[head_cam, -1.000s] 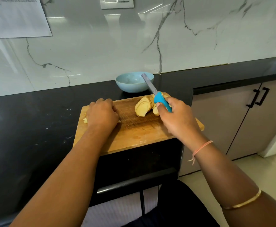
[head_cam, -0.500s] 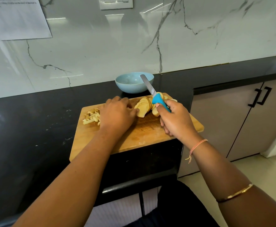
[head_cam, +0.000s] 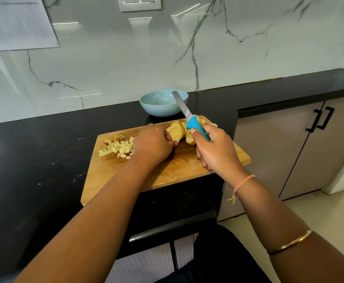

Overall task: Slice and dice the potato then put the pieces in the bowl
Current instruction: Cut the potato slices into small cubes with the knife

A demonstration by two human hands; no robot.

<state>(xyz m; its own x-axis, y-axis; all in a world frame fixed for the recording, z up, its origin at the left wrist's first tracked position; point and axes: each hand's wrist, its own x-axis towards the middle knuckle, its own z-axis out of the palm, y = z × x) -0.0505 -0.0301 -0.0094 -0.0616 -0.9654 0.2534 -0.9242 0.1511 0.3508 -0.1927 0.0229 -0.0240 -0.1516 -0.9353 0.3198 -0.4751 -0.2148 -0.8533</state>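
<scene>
Count: 1 light-blue bowl (head_cam: pixel 159 105); 1 blue-handled knife (head_cam: pixel 193 124); 1 wooden cutting board (head_cam: pixel 177 168); 2 hands, the left hand (head_cam: pixel 153 145) and the right hand (head_cam: pixel 218 152).
1 heap of potato dice (head_cam: pixel 117 148) just left of the left fingers, pieces too small to tally.
1 fanned row of potato slices (head_cam: pixel 176 130) at the left fingertips.
2 black cabinet handles (head_cam: pixel 320 119).

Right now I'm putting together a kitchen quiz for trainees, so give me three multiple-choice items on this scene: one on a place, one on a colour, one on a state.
1. Where do the diced pieces lie?
A. on the black counter
B. on the cutting board, beside the left hand
C. on the floor

2. What colour is the knife handle?
A. red
B. black
C. blue

3. What is the right hand doing?
A. gripping that handle
B. lying flat and open
C. pinching one slice

Answers: 1 B, the pale dice sit on the wood; 2 C, the handle is bright blue; 3 A, its fingers curl round the handle.
</scene>
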